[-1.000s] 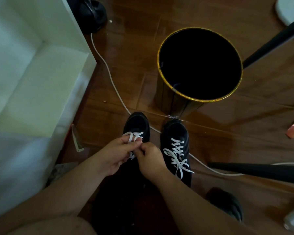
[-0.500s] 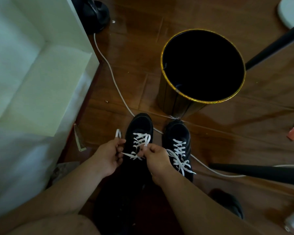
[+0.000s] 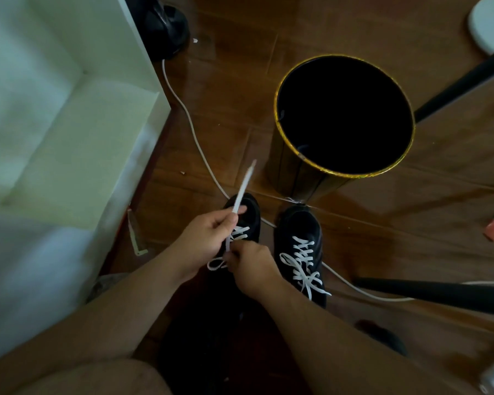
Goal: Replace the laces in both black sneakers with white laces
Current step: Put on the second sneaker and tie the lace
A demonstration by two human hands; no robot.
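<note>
white lace [image 3: 244, 186] end points up-forward, pinched by left hand [image 3: 208, 238].

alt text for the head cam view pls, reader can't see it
A person's left hand pinches a white lace end and holds it up over the left black sneaker, while the right hand grips the lace lower down. The right black sneaker beside it is already laced white, before a gold-rimmed black bin.

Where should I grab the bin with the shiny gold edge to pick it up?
Grip the round black bin by its gold rim, coming from above: it stands upright with its mouth open, so fingers can hook over the thin edge. Nothing shows a handle.
</note>
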